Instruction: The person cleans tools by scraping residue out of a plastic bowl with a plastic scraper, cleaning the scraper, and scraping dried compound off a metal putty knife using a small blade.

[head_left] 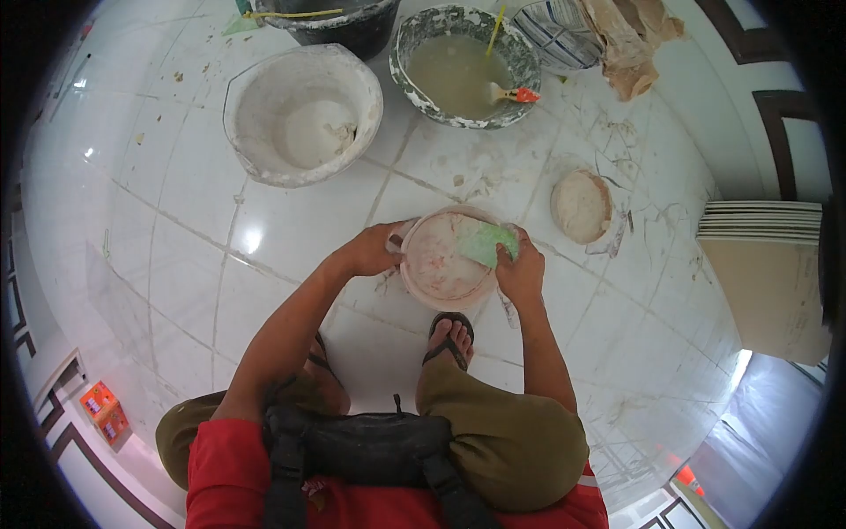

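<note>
A round pinkish-white tub [436, 269] stands on the tiled floor just in front of my feet, with pale, pink-streaked material inside. My left hand [374, 250] grips the tub's left rim, its fingers closed round the edge. On the other side, my right hand [522, 270] is closed on a green scraper or sponge-like piece [483, 243], which lies over the upper right part of the tub. Part of that green piece is hidden by the fingers. Whether it touches the material inside is not clear.
A whitish bucket [304, 115] stands ahead on the left, beside a dark bucket [348, 28]. A basin [454, 66] holds cloudy water and a brush [515, 93]. Torn bags [560, 33] lie behind. A small bowl [582, 206] sits right; stacked panels [760, 273] stand farther right.
</note>
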A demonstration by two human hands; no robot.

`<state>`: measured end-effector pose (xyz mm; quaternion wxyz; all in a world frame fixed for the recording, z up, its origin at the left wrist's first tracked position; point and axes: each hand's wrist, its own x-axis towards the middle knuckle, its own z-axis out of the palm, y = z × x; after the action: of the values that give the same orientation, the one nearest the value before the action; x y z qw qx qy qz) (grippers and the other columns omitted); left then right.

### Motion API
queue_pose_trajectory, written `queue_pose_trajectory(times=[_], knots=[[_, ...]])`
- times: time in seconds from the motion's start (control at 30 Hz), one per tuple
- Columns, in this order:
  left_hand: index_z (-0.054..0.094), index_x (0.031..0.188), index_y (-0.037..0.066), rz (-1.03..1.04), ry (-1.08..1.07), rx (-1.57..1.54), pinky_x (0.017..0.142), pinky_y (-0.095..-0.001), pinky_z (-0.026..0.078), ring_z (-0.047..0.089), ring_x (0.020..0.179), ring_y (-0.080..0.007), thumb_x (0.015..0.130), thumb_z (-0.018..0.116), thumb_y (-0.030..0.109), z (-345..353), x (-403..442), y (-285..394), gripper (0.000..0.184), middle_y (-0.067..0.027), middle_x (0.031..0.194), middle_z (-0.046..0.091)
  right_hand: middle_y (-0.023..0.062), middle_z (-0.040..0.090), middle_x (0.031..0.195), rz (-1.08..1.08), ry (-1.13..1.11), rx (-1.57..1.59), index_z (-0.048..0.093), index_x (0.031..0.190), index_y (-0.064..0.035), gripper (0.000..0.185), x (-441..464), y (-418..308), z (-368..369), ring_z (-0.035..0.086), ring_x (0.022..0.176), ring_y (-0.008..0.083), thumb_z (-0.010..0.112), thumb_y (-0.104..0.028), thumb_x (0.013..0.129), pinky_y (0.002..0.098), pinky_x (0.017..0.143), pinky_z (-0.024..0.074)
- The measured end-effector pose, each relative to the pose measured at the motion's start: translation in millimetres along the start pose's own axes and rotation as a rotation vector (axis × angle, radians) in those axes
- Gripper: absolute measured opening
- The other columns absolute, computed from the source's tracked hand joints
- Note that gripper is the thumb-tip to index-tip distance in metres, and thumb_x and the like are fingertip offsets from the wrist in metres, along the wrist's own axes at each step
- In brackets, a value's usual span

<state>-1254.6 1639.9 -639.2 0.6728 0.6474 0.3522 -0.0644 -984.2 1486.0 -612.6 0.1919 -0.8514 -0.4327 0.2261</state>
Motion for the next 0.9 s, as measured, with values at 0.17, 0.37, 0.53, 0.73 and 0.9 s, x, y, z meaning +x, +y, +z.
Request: queue_pose_trajectory(times=[0.17,0.37,0.53,0.73,0.9], knots=[[0.037,0.159,0.010,0.046,-0.005,0.095,0.086,-0.0400,0.061,0.073,0.096,-0.0260,0.092,0.071,0.007,0,3,-10,0.076,-0.0278,0.129,0.065,0.0292,0.072,0.093,-0.093,0.023,0.038,0.060,0.132,0.0005,0.046,6,-1,3,0.070,0.085,0.0481,0.068,-0.014,0.089,0.0524,0.078,0.0555],[0.041,0.157,0.007,-0.049,0.017,-0.078,0.087,-0.0392,0.060,0.072,0.101,-0.0267,0.091,0.071,0.009,6,-1,0,0.073,-0.0247,0.129,0.066,0.0300,0.072,0.096,-0.010,0.028,0.067,0.062,0.128,0.0010,0.042,-3,-13,8,0.070,0.089,0.0487,0.070,-0.012,0.088,0.0517,0.080,0.0552],[0.043,0.156,0.007,-0.006,0.073,-0.029,0.090,-0.0383,0.059,0.073,0.101,-0.0244,0.095,0.066,0.012,8,0,4,0.065,-0.0221,0.132,0.066,0.0296,0.072,0.098,0.057,0.076,0.154,0.062,0.127,0.0015,0.039,-7,-1,1,0.071,0.092,0.0471,0.068,-0.013,0.091,0.0505,0.081,0.0555],[0.042,0.156,0.007,-0.092,0.033,-0.005,0.092,-0.0387,0.059,0.073,0.097,-0.0254,0.099,0.064,0.011,5,0,15,0.061,-0.0210,0.133,0.067,0.0274,0.073,0.102,-0.145,0.059,0.100,0.064,0.125,0.0026,0.038,-2,8,50,0.072,0.097,0.0441,0.069,-0.015,0.092,0.0466,0.084,0.0553],[0.044,0.156,0.009,0.080,0.107,-0.013,0.088,-0.0385,0.059,0.074,0.088,-0.0250,0.096,0.062,0.007,10,7,-10,0.062,-0.0217,0.128,0.069,0.0297,0.071,0.107,-0.167,-0.013,0.091,0.065,0.124,0.0015,0.036,-8,-8,25,0.069,0.100,0.0484,0.069,-0.015,0.092,0.0494,0.084,0.0548]])
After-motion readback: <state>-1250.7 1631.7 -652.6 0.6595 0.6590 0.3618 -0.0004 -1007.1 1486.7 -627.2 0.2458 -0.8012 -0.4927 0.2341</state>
